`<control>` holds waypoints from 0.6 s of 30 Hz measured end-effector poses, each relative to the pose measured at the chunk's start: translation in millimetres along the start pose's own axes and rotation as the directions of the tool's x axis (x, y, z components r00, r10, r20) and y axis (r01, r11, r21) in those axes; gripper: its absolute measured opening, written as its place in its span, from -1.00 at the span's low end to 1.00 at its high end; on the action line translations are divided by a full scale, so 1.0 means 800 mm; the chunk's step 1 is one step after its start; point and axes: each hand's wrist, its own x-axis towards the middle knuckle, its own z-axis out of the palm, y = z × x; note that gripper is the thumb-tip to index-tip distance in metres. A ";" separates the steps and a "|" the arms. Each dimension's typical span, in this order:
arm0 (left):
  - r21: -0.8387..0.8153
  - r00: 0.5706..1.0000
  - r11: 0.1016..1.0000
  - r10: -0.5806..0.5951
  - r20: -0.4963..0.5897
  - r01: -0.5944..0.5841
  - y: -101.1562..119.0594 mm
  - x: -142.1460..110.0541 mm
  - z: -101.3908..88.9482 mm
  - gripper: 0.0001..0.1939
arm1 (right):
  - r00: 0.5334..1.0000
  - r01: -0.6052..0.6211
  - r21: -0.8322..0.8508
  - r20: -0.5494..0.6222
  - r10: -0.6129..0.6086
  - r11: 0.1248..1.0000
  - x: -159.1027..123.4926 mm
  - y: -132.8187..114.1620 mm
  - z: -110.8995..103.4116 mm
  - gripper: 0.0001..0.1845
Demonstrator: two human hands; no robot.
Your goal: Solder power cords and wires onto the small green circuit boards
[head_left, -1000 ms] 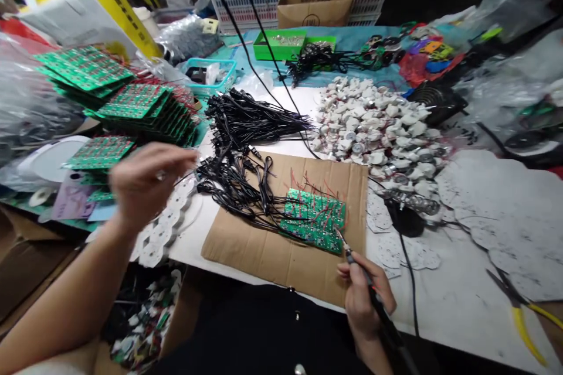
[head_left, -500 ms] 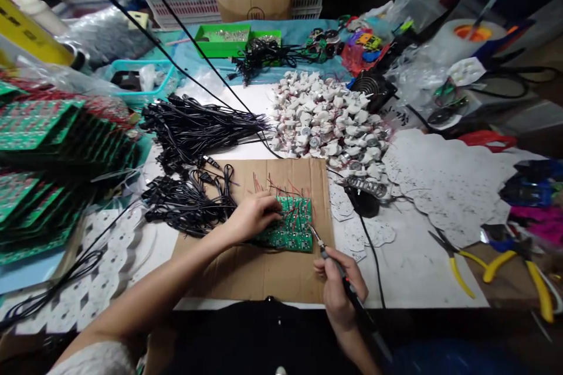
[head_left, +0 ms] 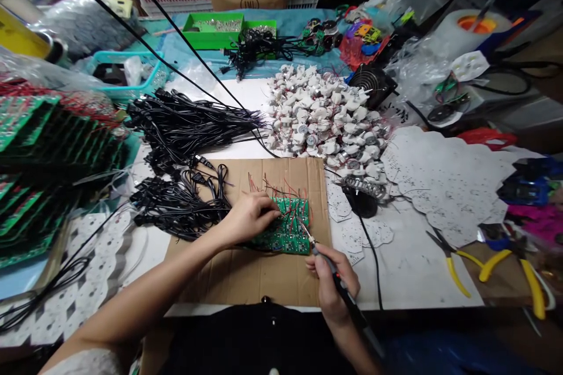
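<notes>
A green circuit board [head_left: 288,241] with red and black wires standing from it lies on a piece of cardboard [head_left: 246,281]. My left hand [head_left: 251,214] is over the board's left part, thumb and fingertips pinched together on what looks like a thin wire; its far end is hidden. In my right hand [head_left: 334,284] is a soldering iron [head_left: 345,293], gripped like a pen. Its metal tip reaches over the right half of the board, close to the wires; whether it touches a joint I cannot tell.
Black power cords [head_left: 189,123] are heaped to the left, beside stacked circuit boards [head_left: 26,187]. Behind the cardboard lies a pile of white motor-like parts [head_left: 325,117]. A soldering iron stand [head_left: 363,196] and yellow-handled pliers [head_left: 455,272] are to the right.
The soldering iron's tip has moved left and slightly up, from the board's right edge to over its wires. My left hand keeps its pinch. The whole view has shifted slightly.
</notes>
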 end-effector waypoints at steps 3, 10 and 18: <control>-0.043 0.999 0.999 -0.016 0.031 0.017 0.002 0.001 -0.005 -0.79 | 0.998 0.057 -0.055 0.020 -0.056 0.997 0.010 -0.007 0.009 -0.73; -0.198 0.998 0.978 0.066 -0.011 -0.066 0.011 -0.011 -0.014 -0.84 | 0.951 0.305 -0.168 0.103 -0.291 0.937 0.041 -0.024 0.042 -0.73; -0.258 0.997 0.965 0.035 -0.071 -0.052 0.010 -0.022 -0.005 -0.84 | 0.964 0.233 -0.077 0.148 -0.220 0.969 0.051 -0.039 0.070 -0.71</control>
